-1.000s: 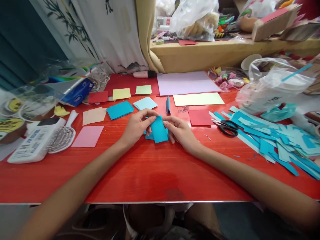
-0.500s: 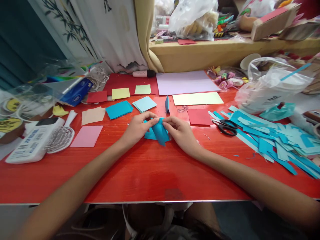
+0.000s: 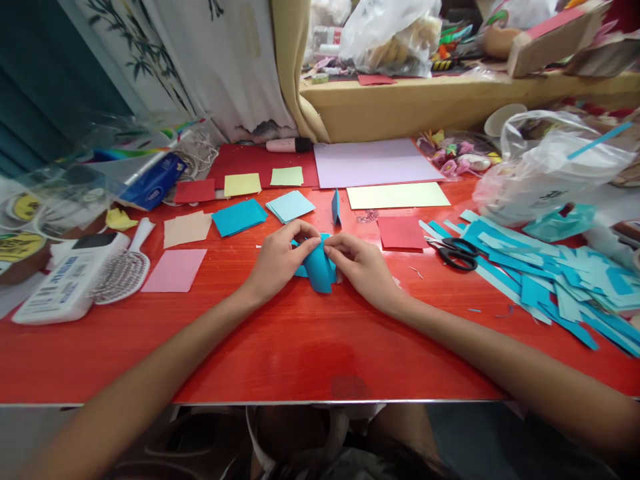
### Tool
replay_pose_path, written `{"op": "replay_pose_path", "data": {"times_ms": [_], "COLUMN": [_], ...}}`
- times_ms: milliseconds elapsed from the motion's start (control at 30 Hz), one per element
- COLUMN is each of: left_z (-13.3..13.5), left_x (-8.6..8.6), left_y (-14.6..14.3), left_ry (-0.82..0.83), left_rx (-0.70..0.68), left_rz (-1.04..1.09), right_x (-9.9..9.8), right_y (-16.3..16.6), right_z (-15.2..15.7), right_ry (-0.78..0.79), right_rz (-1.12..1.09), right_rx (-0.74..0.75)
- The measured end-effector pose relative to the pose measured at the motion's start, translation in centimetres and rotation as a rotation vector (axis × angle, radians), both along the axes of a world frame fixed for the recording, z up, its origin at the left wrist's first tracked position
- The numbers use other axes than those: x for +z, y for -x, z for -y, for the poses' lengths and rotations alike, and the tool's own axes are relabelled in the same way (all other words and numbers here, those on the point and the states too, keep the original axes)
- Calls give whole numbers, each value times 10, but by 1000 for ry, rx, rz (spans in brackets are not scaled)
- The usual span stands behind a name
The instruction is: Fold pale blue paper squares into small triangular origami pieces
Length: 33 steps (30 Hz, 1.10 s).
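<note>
the left hand (image 3: 280,259) and right hand (image 3: 364,268) pinch a curled blue paper (image 3: 319,270) between closed fingers, though exact fingertip contact is hard to see. red counter (image 3: 280,360) stretches from them to its near edge; scissors (image 3: 457,261) lie beyond the right hand.

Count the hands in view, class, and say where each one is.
2: the left hand pinches the blue paper from its left side, and the right hand from its right. No others show.
</note>
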<state>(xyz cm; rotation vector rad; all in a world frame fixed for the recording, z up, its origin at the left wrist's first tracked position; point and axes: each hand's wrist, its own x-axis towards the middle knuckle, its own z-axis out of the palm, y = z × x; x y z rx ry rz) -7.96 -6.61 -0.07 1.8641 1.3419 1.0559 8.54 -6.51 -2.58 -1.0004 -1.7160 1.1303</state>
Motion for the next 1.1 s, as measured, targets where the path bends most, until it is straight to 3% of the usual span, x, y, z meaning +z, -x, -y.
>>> {"op": "replay_pose_path", "data": {"times_ms": [233, 467, 700, 900, 1100], "left_z": [2, 5, 4, -5, -5], "left_x": [2, 2, 3, 4, 2], "left_y": [-2, -4, -3, 2, 3], "left_ry": [-35, -31, -17, 159, 137], "left_rx": [0, 37, 24, -22, -13], "left_rz": [63, 79, 75, 116, 115], "right_x": [7, 6, 6, 0, 1], "right_y": [1, 4, 2, 1, 1], "right_z": [2, 2, 0, -4, -4], "right_ry": [58, 128, 137, 165, 198], "right_rz": [-43, 80, 109, 23, 10], "right_rx": [53, 258, 265, 225, 190]}}
